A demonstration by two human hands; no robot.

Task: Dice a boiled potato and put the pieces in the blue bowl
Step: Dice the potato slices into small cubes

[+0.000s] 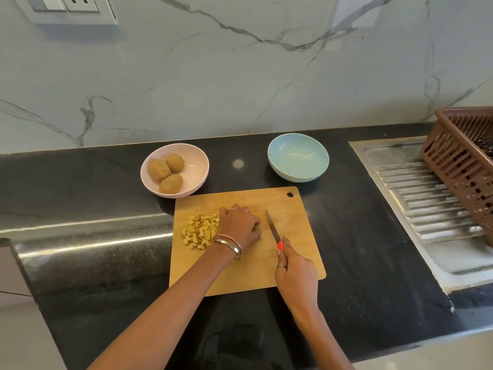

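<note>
On the wooden cutting board (290, 209) lies a pile of yellow potato cubes (198, 231) at its left. My left hand (237, 225) lies curled over a piece of potato (258, 227), of which only a sliver shows. My right hand (294, 271) grips the red handle of a knife (272, 227); its blade rests on the board just right of that piece, tip pointing away. The blue bowl (298, 157) stands behind the board at the right, with nothing in it.
A pink bowl (197, 172) holding three whole potatoes (166, 173) stands behind the board's left corner. At the right are a steel sink drainboard (426, 204) and a brown plastic basket (464, 166). The black counter's front edge runs below the board.
</note>
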